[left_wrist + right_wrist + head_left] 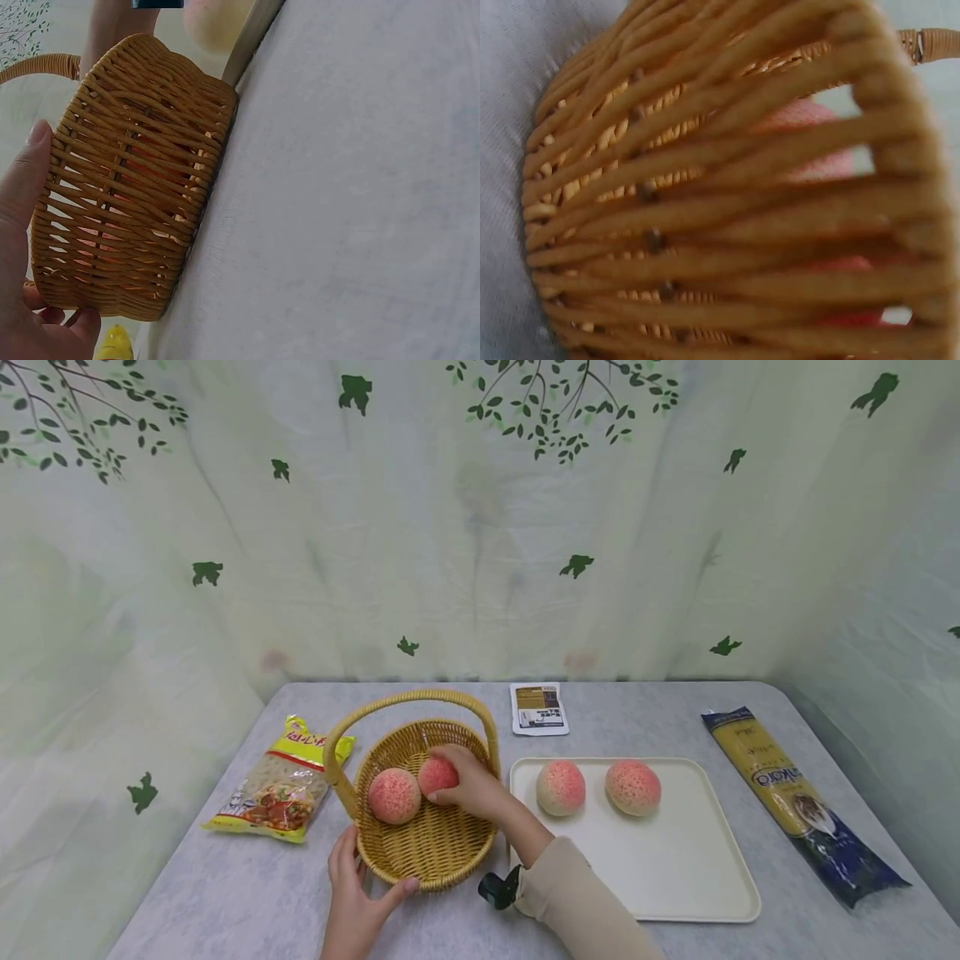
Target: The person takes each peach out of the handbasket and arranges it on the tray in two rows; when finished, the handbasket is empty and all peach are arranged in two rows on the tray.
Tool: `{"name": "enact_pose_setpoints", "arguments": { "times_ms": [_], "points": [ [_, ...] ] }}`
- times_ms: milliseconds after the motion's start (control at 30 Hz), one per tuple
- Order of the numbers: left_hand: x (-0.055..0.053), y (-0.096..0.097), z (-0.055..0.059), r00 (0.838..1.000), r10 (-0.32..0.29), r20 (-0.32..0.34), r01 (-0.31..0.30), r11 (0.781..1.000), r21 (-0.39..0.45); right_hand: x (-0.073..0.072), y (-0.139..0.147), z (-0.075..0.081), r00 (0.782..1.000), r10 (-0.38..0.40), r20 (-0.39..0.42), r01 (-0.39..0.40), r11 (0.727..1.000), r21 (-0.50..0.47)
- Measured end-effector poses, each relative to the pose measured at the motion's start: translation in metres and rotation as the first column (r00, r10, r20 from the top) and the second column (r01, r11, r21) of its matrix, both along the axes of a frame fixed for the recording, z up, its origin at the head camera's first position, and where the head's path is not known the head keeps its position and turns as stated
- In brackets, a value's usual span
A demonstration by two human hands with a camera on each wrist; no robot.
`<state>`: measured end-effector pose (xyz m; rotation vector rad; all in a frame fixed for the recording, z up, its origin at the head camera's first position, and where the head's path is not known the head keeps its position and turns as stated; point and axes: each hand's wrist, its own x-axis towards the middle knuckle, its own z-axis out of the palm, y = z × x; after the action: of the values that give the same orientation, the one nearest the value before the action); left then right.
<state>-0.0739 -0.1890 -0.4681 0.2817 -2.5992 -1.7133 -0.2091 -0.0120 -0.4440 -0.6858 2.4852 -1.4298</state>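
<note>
A woven wicker basket (431, 852) with a tall arched handle stands left of centre on the table. My left hand (357, 893) holds its near left side; in the left wrist view the thumb and curled fingers (86, 326) of that hand lie along the weave. Inside the basket, my right hand (472, 781) grips a pink speckled peach (437, 775). Another peach (394, 796) lies just left of it. Two more peaches (561, 787) (633, 787) sit apart on a white tray (675, 868). Wicker (727, 187) fills the right wrist view, hiding the right hand there.
Left of the basket lies a yellow-topped food bag (281, 785). A small white packet (539, 708) is at the table's back edge. A long blue and gold pasta packet (802, 802) lies right of the tray. A leaf-printed curtain (480, 527) hangs behind.
</note>
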Motion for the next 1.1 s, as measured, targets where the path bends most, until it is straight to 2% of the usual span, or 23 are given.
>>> {"name": "enact_pose_setpoints", "arguments": {
  "times_ms": [167,233,367,500,633,800,967,1100],
  "points": [
    [0.0,-0.001,0.0,1.0,0.001,-0.01,-0.001,1.0,-0.001,0.001,-0.005,0.0,0.999,-0.039,-0.01,0.04,0.999,0.037],
    [0.0,-0.001,0.001,1.0,0.001,-0.011,-0.001,1.0,-0.001,0.002,-0.005,0.0,0.998,-0.052,-0.037,0.053,0.997,0.048],
    [0.0,0.0,0.002,1.0,-0.001,-0.014,0.001,1.0,-0.003,0.008,-0.003,0.003,0.99,-0.06,-0.126,0.067,0.996,0.052],
    [0.0,0.001,0.002,1.0,0.0,-0.014,0.0,1.0,-0.004,0.018,0.004,0.008,0.969,-0.055,-0.24,0.057,0.998,0.002],
    [0.0,0.0,0.002,1.0,0.001,-0.007,-0.001,1.0,0.003,0.037,0.02,0.018,0.948,-0.054,-0.313,0.023,0.995,-0.102],
    [-0.002,0.001,0.002,1.0,0.002,0.011,-0.003,1.0,0.007,0.064,0.052,0.025,0.939,-0.052,-0.34,-0.018,0.98,-0.199],
    [-0.002,0.0,0.003,1.0,0.004,0.019,-0.004,1.0,0.006,0.089,0.088,0.031,0.933,-0.094,-0.346,0.012,0.973,-0.232],
    [-0.001,0.0,0.003,1.0,-0.001,0.017,0.001,1.0,0.0,0.106,0.113,0.036,0.91,-0.141,-0.391,0.06,0.976,-0.211]
  ]
}}
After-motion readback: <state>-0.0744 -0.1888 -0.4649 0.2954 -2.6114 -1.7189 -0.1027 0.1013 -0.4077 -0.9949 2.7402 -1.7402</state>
